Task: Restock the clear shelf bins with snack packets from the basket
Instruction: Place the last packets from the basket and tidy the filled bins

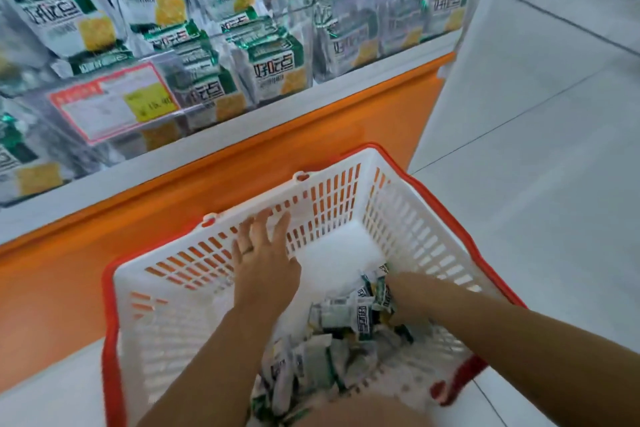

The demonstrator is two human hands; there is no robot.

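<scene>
A white basket with a red rim [449, 216] stands on the floor below me. Small green-and-white snack packets [311, 366] lie heaped in its near half. My left hand [266, 263] hovers flat over the basket's far wall, fingers straight, holding nothing. My right hand [408, 300] reaches into the heap and grips a bunch of packets [360, 315]; its fingers are partly hidden among them. Above, the clear shelf bins [214, 36] hold larger bags of the same brand.
A red-framed price tag [114, 102] hangs on the front of the left bin. An orange shelf base [173, 194] runs right behind the basket. Pale tiled floor [540, 156] stretches to the right, past the white end of the shelf unit.
</scene>
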